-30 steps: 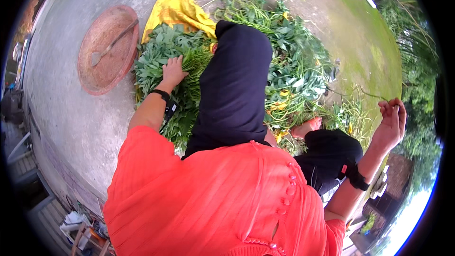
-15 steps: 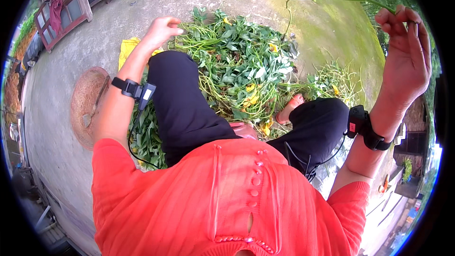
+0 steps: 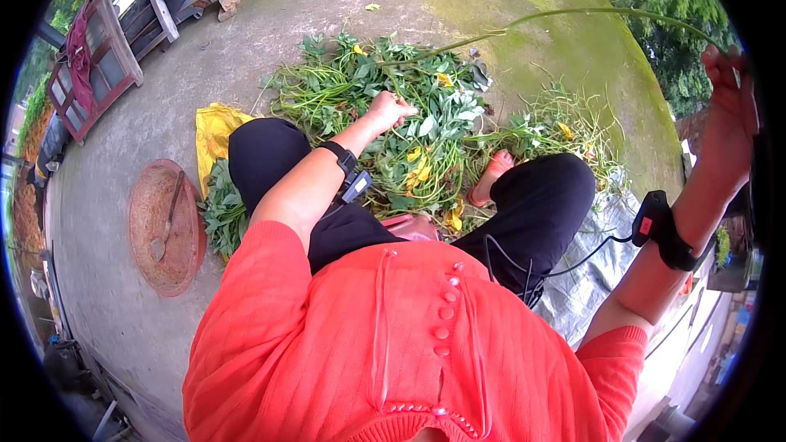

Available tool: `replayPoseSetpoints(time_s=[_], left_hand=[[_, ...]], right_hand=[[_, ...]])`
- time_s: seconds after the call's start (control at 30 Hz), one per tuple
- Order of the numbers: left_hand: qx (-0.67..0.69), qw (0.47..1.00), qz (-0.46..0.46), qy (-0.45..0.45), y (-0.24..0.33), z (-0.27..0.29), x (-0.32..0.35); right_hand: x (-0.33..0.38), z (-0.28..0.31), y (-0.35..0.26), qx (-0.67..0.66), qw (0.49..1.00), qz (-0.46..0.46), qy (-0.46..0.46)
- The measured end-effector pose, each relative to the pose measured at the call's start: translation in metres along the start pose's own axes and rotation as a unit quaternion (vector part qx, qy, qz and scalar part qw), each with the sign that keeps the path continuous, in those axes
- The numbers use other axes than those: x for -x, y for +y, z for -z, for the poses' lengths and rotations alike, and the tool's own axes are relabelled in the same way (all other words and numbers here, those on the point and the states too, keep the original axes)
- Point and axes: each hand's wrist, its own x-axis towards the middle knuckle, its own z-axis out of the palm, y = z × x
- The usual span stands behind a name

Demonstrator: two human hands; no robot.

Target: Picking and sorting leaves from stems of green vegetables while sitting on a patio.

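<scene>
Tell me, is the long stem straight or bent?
Bent: the stem arches from the right hand toward the pile of leaves.

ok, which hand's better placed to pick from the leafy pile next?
Left hand, probably: it's at the leafy pile, though its grip is unclear. The right hand is raised off to the side, holding a long green stem.

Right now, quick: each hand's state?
Left hand: fingers partly curled over the pile; can't tell if holding anything.
Right hand: closed, holding a stem.

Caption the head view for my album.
Right hand holding up a long stem, left hand over the leafy pile.
</scene>
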Motion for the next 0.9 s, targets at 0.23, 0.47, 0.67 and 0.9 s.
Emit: replayPoseSetpoints(time_s=[0.23, 0.47, 0.67, 0.9], left_hand=[[-0.006, 0.986, 0.093, -0.14, 0.026, 0.039, 0.036], [0.062, 0.992, 0.019, -0.112, 0.014, 0.048, 0.041], [-0.095, 0.991, -0.064, -0.069, -0.007, 0.062, 0.033], [0.019, 0.999, -0.026, 0.015, 0.012, 0.078, 0.041]], right_hand=[[0.047, 0.122, 0.106, -0.029, 0.975, -0.116, 0.186], [0.082, 0.191, 0.14, 0.017, 0.925, -0.206, 0.318], [0.072, 0.205, 0.143, 0.04, 0.928, -0.227, 0.294], [0.057, 0.236, 0.166, 0.063, 0.917, -0.245, 0.309]])
